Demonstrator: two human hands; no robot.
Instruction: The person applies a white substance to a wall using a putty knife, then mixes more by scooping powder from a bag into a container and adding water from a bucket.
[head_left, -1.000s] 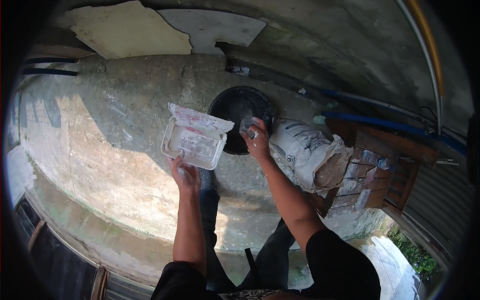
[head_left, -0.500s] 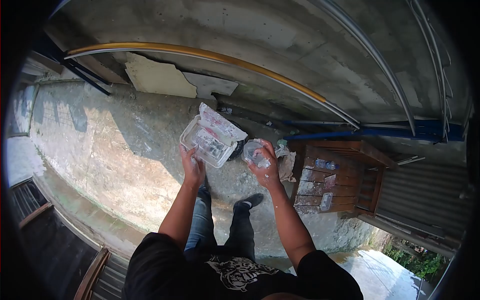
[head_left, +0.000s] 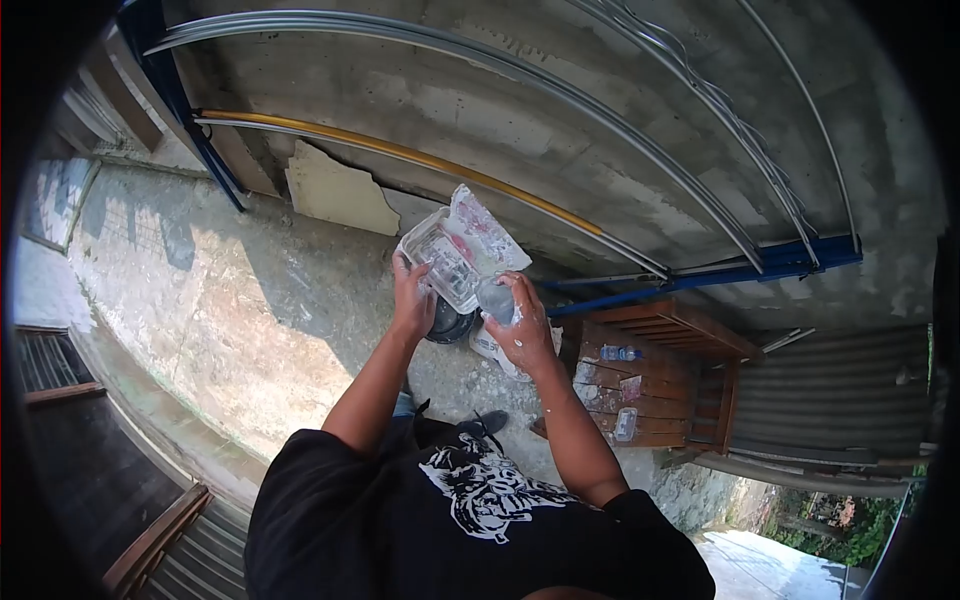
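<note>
Plastic container (head_left: 448, 258), lid raised, partly hides a black basin (head_left: 452, 326) below; from here I see the left hand (head_left: 411, 305) gripping its edge, the right hand (head_left: 526, 336) curled around a clear cup (head_left: 495, 298) close beside it.

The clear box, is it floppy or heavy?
The clear box is probably light, since the left hand holds it by one side. It looks thin, so it might bend if squeezed. The open lid could flop.
</note>
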